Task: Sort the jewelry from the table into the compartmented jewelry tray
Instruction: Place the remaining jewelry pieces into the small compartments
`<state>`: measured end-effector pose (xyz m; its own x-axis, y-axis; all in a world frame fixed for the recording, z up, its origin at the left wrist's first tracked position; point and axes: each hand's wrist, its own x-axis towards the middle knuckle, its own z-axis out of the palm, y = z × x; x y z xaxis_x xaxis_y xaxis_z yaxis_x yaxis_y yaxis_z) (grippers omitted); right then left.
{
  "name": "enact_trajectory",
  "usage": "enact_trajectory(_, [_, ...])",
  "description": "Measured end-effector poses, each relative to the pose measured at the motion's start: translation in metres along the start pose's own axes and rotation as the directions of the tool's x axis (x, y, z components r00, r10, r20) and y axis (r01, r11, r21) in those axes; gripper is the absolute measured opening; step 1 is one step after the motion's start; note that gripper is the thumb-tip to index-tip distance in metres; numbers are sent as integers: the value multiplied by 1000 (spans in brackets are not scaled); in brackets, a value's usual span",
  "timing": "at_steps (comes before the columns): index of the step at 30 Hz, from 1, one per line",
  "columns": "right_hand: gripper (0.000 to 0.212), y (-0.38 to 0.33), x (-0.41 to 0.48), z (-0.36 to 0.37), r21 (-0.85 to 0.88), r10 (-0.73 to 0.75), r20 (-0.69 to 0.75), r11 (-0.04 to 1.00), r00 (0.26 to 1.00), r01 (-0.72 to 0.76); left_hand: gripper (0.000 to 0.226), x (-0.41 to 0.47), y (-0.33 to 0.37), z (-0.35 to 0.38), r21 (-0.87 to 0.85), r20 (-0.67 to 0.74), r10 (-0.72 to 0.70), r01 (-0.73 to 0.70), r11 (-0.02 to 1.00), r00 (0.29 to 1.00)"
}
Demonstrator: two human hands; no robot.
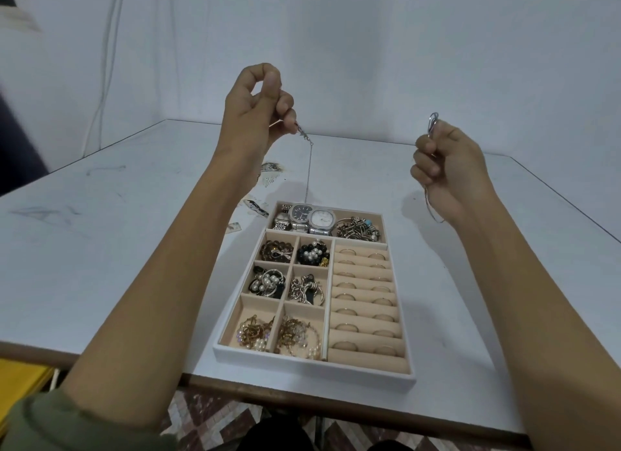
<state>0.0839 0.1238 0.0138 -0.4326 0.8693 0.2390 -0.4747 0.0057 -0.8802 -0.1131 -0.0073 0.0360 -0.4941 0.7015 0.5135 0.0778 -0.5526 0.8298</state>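
A white compartmented jewelry tray with beige lining lies on the table in front of me. Its far compartment holds watches and a heap of bracelets. The left cells hold bead and pearl pieces, and rings sit in the slotted rolls on the right. My left hand is raised above the table and pinches a thin silver chain, which hangs straight down toward the watches. My right hand is raised at the right and grips a thin silver piece; its ends stick out above and below the fist.
The white table has scuffed patches with peeled, dark spots just beyond the tray's far left corner. A pale wall stands close behind, with cables hanging at the left. A yellow object lies below the table's near left edge.
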Motion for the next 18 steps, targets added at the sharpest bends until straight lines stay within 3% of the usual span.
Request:
enact_trajectory(7, [35,-9,-10,13,36,-29,91,999,995,26,16,-9,19,-3,-139,-14,7,-9,990,1000])
enact_trajectory(18, [34,2,-38,50,49,82,305,994,949,-101,21,-33,61,-7,-265,30,115,-103,959,993])
